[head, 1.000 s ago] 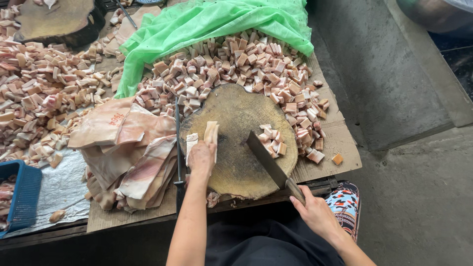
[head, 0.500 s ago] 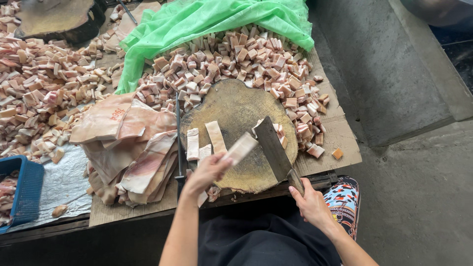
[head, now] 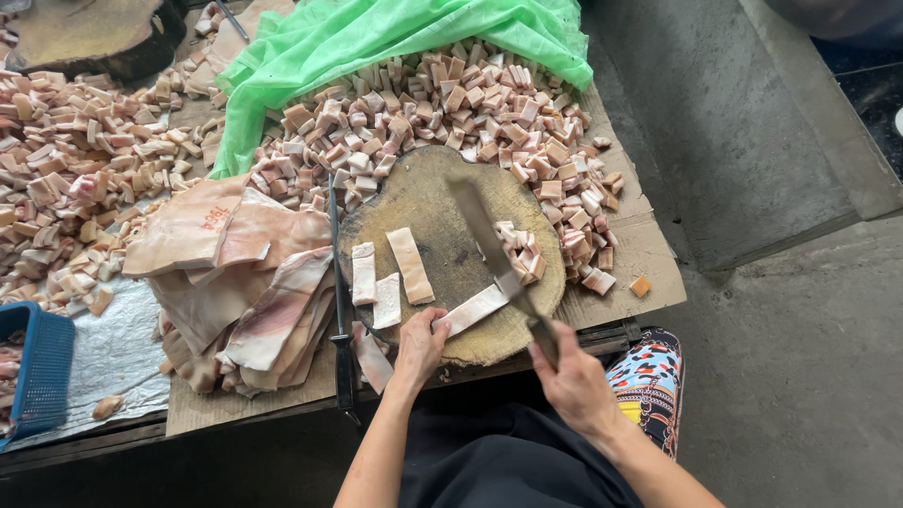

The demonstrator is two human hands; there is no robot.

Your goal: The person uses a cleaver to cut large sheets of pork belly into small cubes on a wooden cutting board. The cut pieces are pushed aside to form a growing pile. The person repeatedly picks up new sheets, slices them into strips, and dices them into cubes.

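Left hand (head: 419, 343) at near edge of round wooden chopping block (head: 428, 202), fingers pinched on end of meat strip (head: 473, 309) lying flat on block. Right hand (head: 576, 376) clamped on cleaver (head: 489, 243) handle, blade angled over strip. Three more strips (head: 388, 273) just left of it. Cut cubes (head: 451, 103) heaped beyond block; slab stack (head: 235, 282) on surface (head: 649, 254) to left.

meat strips (head: 411, 265): pale pink with whitish fat
chopping block (head: 442, 212): brownish yellow, darker stains
cleaver (head: 484, 235): dull grey blade, dark handle
cut cubes (head: 470, 103): pink, white and tan
plastic sheet (head: 376, 33): bright green
basket (head: 38, 372): blue
slabs (head: 235, 273): beige and pink
cloth (head: 649, 372): blue, orange, black and white pattern
floor (head: 809, 348): grey
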